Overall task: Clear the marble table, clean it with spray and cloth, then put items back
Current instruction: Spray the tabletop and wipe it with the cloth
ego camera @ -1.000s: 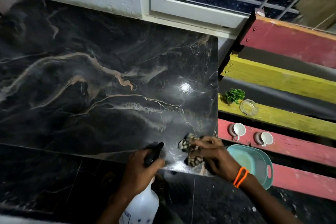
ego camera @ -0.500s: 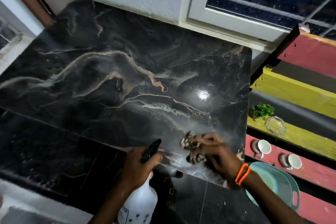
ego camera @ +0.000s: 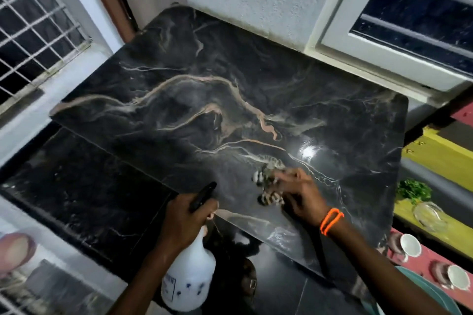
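My right hand (ego camera: 298, 195) has slid the patterned cloth (ego camera: 267, 184), pressed under closed fingers, farther in from the near edge of the marble table (ego camera: 230, 100); wiping advances. My left hand (ego camera: 183, 222) grips the spray bottle (ego camera: 189, 273).

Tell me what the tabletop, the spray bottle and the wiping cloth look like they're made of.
Tabletop: polished black marble or a look-alike, with pale and pink veins and a bright glare spot. Spray bottle: translucent white plastic, matte, with a black trigger. Cloth under the right hand: soft patterned fabric, bunched; too blurred to say more.
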